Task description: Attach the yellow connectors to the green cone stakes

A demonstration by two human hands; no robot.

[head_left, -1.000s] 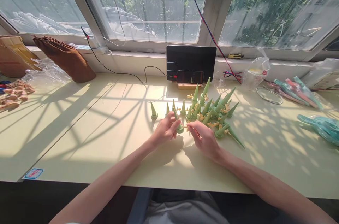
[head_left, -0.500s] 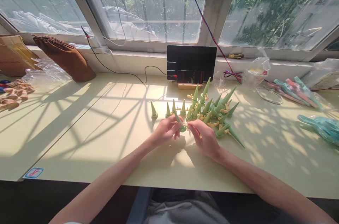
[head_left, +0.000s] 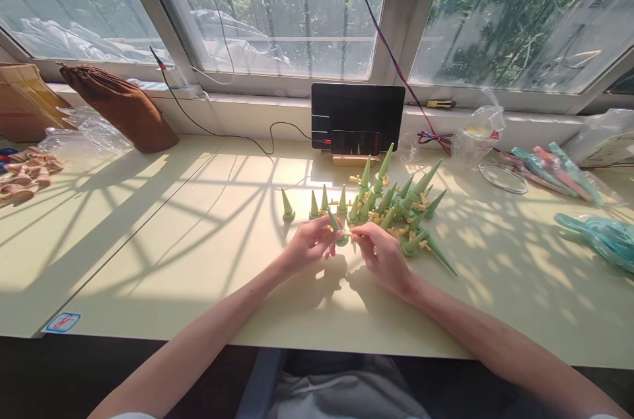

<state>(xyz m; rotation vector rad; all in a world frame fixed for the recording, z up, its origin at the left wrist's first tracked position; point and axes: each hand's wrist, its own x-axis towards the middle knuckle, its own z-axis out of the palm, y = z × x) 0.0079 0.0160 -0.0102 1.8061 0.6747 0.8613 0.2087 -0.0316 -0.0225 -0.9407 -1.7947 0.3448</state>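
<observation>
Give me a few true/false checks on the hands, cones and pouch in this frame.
1. The left hand holds a green cone. True.
2. The right hand lies flat on the table, away from that cone. False: its fingertips pinch a small yellow piece at the cone's base.
3. Several upright cones stand in a row left of the pile. True.
4. The brown pouch lies at the table's right end. False: it lies at the far left end.

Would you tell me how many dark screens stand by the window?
2: a tablet leaning against the sill, and a smaller phone propped just in front of it.
</observation>
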